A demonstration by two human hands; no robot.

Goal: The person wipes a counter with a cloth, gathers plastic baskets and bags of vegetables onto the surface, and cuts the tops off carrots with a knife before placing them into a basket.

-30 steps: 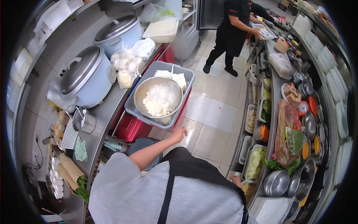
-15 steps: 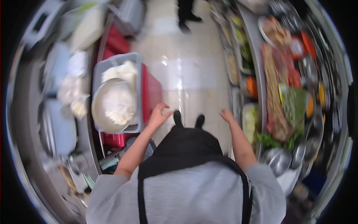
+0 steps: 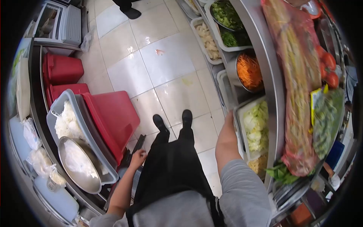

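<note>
My left hand [image 3: 138,158] is beside my apron, by a dark bar next to a red bin; its fingers are curled in and nothing shows in them. My right arm reaches to the side of a container of cut pale-green vegetable [image 3: 255,126]; only a narrow part of my right hand [image 3: 229,116] shows, its fingers not visible. Further up that row are a metal pot of shredded carrot [image 3: 249,72] and a container of leafy greens [image 3: 228,17]. At left, a metal bowl [image 3: 77,162] with a white bag leans in a grey tub [image 3: 85,113] of white food.
Red bins [image 3: 113,121] stand along the left shelving. On the right counter [image 3: 270,75] lie a long red net bag [image 3: 297,87], tomatoes [image 3: 329,70] and a bag of green vegetables [image 3: 327,121]. Another person's dark shoe [image 3: 132,13] is on the tiled floor at the top.
The view has swung towards the right counter. My right hand has moved from over the floor to the counter containers; my left hand has dropped nearer my apron, its fingers more curled.
</note>
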